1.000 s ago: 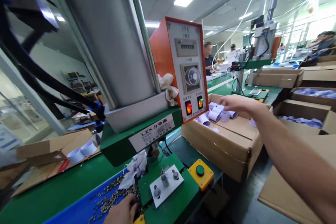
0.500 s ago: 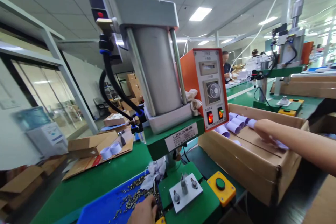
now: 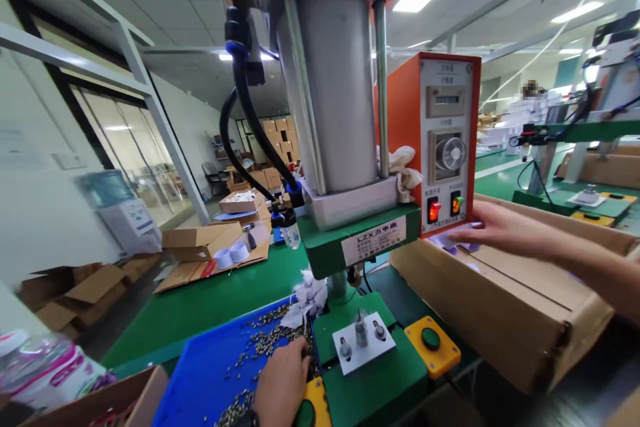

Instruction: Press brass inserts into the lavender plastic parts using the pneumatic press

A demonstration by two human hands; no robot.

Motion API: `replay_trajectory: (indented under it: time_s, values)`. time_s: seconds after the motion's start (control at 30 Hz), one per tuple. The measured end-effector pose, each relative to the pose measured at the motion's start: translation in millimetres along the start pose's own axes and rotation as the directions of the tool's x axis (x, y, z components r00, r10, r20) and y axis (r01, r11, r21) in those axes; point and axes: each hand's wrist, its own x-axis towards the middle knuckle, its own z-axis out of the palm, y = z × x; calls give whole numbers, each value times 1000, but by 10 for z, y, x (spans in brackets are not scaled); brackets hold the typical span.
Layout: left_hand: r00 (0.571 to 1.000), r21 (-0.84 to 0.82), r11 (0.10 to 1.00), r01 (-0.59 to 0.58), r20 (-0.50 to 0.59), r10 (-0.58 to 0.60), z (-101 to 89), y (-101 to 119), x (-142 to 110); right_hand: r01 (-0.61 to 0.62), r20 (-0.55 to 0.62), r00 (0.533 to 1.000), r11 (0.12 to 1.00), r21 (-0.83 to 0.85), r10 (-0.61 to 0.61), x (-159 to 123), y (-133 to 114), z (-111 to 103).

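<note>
Apart, both hands (image 3: 283, 377) (image 3: 493, 228) reach inside tray (image 3: 195, 367) and carton (image 3: 480, 320) edges.

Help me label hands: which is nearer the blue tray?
Left. Left hand is over the tray, at its metal bits; right hand is over the carton, by the orange box.
</note>
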Motion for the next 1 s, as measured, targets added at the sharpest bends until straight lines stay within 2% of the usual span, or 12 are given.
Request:
replay_trajectory:
  time_s: [0.03,0.1,0.2,0.27,0.37,0.47,0.6,0.63,0.7,0.77,0.87,1.0]
  values:
    - [1000,5,1000,4,1,-4,-7,4,-8,-3,140,990,994,108,-12,-53,-123,213]
    - [1000,3,1000,3,-2,-3,-19,10,-21,-73,265,964,957,280,-4,-170,-334,665]
    - [1000,-3,1000,11,-8,-11,-25,11,-27,-116,307,952,913,390,-10,-310,-551,1226]
    - [1000,-7,1000,20,-10,-21,-23,7,-23,-77,303,952,909,410,-55,-363,-634,1450]
    - [1000,-14,1000,25,-8,-25,-16,-2,-22,-44,306,947,902,430,-100,-392,-688,1592]
    - [1000,-26,1000,9,-14,-9,-14,-10,-32,-2,325,938,933,361,-123,-394,-702,1624]
    - [999,-38,999,-32,-32,31,-9,-18,-52,230,279,915,944,238,-293,-454,-653,1712]
    - [999,-39,999,-34,-31,32,-5,-21,-57,251,273,913,944,213,-304,-495,-621,1757]
    - [999,-43,999,-33,-38,31,2,-26,-68,195,250,939,964,181,-237,-607,-548,1868]
    - [998,-56,998,-33,-47,30,0,-23,-76,78,213,970,979,188,-118,-730,-494,1982]
    - [997,-83,996,-35,-73,29,-33,4,-94,-6,153,988,969,249,-33,-855,-506,2107]
    - [965,-181,981,-71,-262,21,-28,22,-229,-30,102,995,971,238,6,-916,-559,2162]
